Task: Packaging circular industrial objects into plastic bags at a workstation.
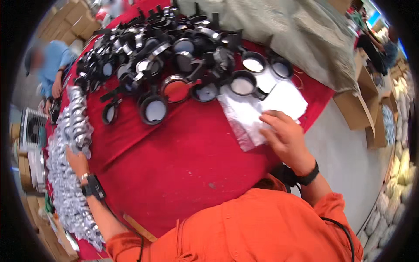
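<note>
At the left edge of the table my left hand (pixel 77 165) reaches to a long pile of shiny metal pieces in clear plastic wrap (pixel 72 192). Its thumb and fingers close round a wrapped piece (pixel 80 137), partly hidden by the hand. My right hand (pixel 286 139) hovers at the near right side of a stack of white sheets or thin bags (pixel 251 115), fingers bent and apart, nothing between them. Black round cup-like pieces with short handles stand by the stack; one pale-centred piece (pixel 242 83) rests on its far edge.
A heap of similar black and silvery pieces (pixel 174 48) covers the far side of the red-clothed table (pixel 183 161). Behind it lies a large grey-green sack (pixel 301 35). Another person in blue (pixel 54 63) is at the far left. Open cardboard boxes (pixel 358 102) stand at the right.
</note>
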The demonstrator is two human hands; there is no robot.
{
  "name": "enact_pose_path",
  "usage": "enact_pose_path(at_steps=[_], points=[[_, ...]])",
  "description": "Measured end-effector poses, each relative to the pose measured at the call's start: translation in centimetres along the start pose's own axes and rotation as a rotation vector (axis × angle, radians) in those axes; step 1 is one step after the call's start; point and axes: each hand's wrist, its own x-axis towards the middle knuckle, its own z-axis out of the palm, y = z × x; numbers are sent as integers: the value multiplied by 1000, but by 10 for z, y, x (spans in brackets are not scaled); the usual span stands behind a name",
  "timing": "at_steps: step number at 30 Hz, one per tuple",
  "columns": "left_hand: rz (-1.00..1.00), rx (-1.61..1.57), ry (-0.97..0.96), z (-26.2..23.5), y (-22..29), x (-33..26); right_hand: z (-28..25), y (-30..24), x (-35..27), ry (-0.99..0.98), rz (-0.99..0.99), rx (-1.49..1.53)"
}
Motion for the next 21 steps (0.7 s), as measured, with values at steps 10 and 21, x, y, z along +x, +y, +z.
enact_pose_path(at_steps=[10, 21], points=[[90, -1386, -791, -244, 345, 50, 6, 29, 2, 3, 169, 96], [-16, -1581, -863, -273, 436, 27, 14, 31, -3, 77, 81, 72]])
